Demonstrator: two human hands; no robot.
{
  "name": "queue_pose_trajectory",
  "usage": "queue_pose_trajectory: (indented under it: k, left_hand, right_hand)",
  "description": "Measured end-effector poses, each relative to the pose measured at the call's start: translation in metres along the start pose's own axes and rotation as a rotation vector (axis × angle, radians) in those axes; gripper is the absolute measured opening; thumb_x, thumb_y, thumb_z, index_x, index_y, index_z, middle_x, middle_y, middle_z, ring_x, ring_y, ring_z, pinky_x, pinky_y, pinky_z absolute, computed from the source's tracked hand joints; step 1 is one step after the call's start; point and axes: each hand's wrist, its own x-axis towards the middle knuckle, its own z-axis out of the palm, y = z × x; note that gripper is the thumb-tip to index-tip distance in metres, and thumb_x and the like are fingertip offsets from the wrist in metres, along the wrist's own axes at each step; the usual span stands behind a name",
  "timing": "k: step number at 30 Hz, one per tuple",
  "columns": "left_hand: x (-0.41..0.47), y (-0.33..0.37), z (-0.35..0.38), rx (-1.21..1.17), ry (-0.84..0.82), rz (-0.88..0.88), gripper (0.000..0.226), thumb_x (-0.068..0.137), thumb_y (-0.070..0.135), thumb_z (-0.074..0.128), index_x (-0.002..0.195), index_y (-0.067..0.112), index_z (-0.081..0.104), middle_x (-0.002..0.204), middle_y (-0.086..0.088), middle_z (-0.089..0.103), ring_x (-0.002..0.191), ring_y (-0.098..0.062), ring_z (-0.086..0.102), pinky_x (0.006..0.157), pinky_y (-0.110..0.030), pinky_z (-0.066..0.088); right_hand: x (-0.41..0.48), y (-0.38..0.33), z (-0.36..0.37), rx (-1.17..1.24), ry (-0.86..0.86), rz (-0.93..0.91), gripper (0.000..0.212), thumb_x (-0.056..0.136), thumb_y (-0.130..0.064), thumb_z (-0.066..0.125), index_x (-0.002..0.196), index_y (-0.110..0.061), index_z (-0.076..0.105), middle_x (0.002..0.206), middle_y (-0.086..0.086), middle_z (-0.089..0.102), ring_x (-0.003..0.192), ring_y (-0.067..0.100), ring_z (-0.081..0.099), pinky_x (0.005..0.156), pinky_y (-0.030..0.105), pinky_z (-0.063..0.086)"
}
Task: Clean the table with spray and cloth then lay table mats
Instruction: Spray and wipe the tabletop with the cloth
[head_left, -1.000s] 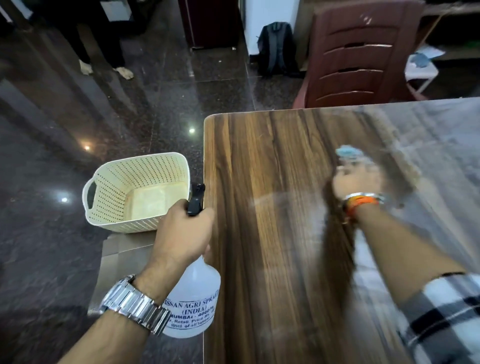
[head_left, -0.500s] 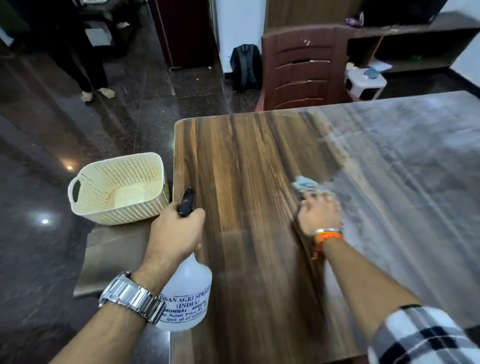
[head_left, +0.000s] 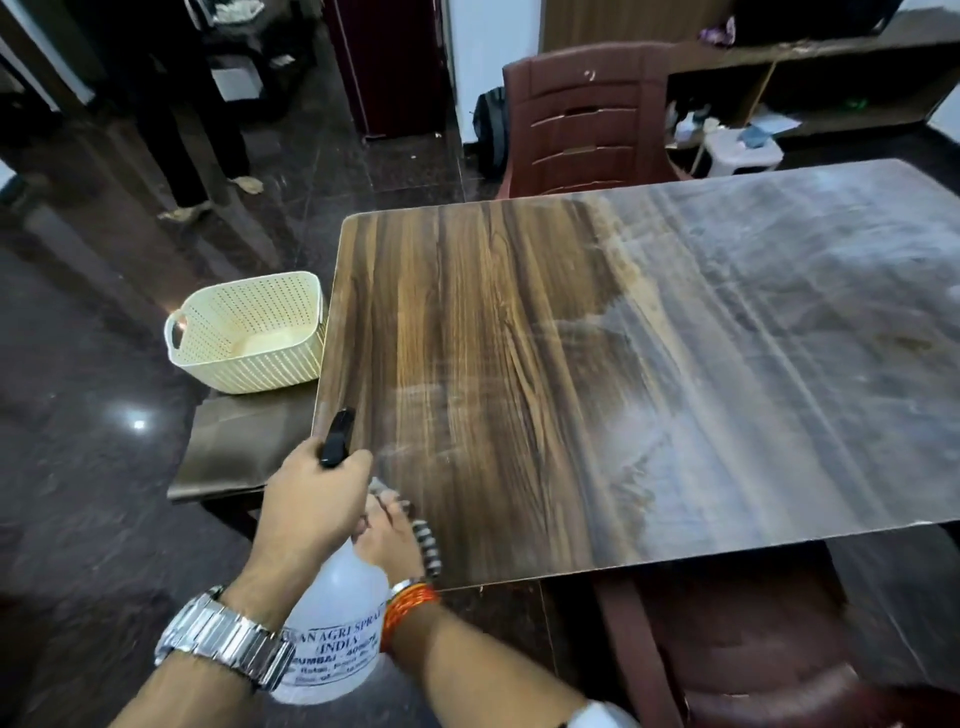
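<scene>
My left hand (head_left: 311, 504) grips the neck of a translucent white spray bottle (head_left: 337, 623) with a black trigger head, held over the near-left corner of the wooden table (head_left: 519, 338). Just behind the bottle, my right hand (head_left: 392, 540) holds a cloth (head_left: 430, 551) at the table's near edge. Only a striped edge and a small tip of the cloth show. The bottle and my left hand hide part of my right hand. The table's left part looks dark and glossy, while its right part is hazy and streaked.
A cream perforated basket (head_left: 249, 291) sits on a low dark stool (head_left: 244, 447) against the table's left edge. A maroon chair (head_left: 587, 119) stands at the far side and another (head_left: 753, 649) is tucked under the near right. A person's legs (head_left: 182, 156) stand far left.
My right hand has drawn the cloth from the middle of the table back to the near-left corner, beside the bottle. The view has pulled back, showing more of the table.
</scene>
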Motion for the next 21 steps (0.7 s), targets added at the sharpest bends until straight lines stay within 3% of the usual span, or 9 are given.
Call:
queue_pose_trajectory:
  k: [2,3,5,8,11,14,21]
  left_hand:
    - [-0.005,-0.004,-0.005,0.000,0.021,-0.011,0.016,0.086,0.018,0.057,0.072,0.010,0.055,0.062,-0.007,0.060,0.062,-0.031,0.057,0.061,-0.038,0.041]
    - [-0.008,-0.004,-0.006,-0.002,0.022,-0.011,0.017,0.085,0.019,0.057,0.072,0.009,0.055,0.062,-0.007,0.060,0.063,-0.031,0.056,0.061,-0.038,0.040]
    - [-0.014,-0.004,-0.007,0.000,0.006,-0.011,0.017,0.079,0.026,0.056,0.072,0.011,0.056,0.054,-0.003,0.060,0.063,-0.035,0.063,0.062,-0.038,0.043]
    - [-0.024,-0.006,0.003,-0.005,-0.030,-0.016,0.013,0.086,0.020,0.057,0.077,0.010,0.057,0.052,-0.001,0.058,0.049,-0.028,0.067,0.059,-0.034,0.044]
    - [-0.033,-0.009,0.021,-0.031,-0.100,-0.012,0.012,0.089,0.015,0.057,0.080,0.007,0.057,0.059,-0.006,0.058,0.035,-0.015,0.060,0.059,-0.034,0.047]
    - [-0.038,-0.009,0.042,-0.035,-0.183,0.009,0.012,0.089,0.014,0.057,0.079,0.007,0.056,0.059,-0.006,0.058,0.035,-0.017,0.059,0.058,-0.035,0.049]
    - [-0.042,0.004,0.070,-0.027,-0.259,0.037,0.013,0.090,0.014,0.057,0.090,0.001,0.057,0.069,-0.010,0.062,0.035,-0.018,0.058,0.053,-0.031,0.045]
  right_hand:
    - [-0.003,-0.006,0.005,-0.032,0.003,-0.004,0.044,0.082,-0.037,0.033,0.098,-0.030,0.073,0.109,-0.016,0.069,0.111,0.013,0.062,0.099,0.026,0.045]
    - [-0.008,0.001,0.004,-0.051,0.030,-0.031,0.042,0.086,-0.038,0.035,0.111,-0.029,0.068,0.125,-0.011,0.062,0.122,0.020,0.054,0.109,0.034,0.037]
    - [-0.022,0.025,0.004,-0.080,0.093,0.021,0.042,0.088,-0.036,0.042,0.127,-0.027,0.056,0.143,-0.002,0.048,0.134,0.030,0.038,0.114,0.047,0.019]
    - [-0.048,0.078,-0.017,-0.106,0.208,0.232,0.047,0.077,-0.032,0.049,0.123,-0.032,0.058,0.140,-0.004,0.051,0.127,0.030,0.047,0.110,0.048,0.030]
    - [-0.087,0.148,-0.045,-0.106,0.232,0.505,0.051,0.078,-0.035,0.039,0.126,-0.033,0.057,0.141,-0.004,0.051,0.127,0.030,0.047,0.108,0.048,0.032]
    - [-0.130,0.218,-0.078,-0.128,0.285,0.745,0.058,0.079,-0.038,0.029,0.128,-0.030,0.058,0.142,0.000,0.051,0.126,0.032,0.048,0.106,0.048,0.035]
    - [-0.199,0.339,-0.123,-0.082,0.361,1.066,0.048,0.095,-0.034,0.038,0.143,-0.028,0.041,0.157,0.000,0.026,0.141,0.031,0.023,0.117,0.046,0.014]
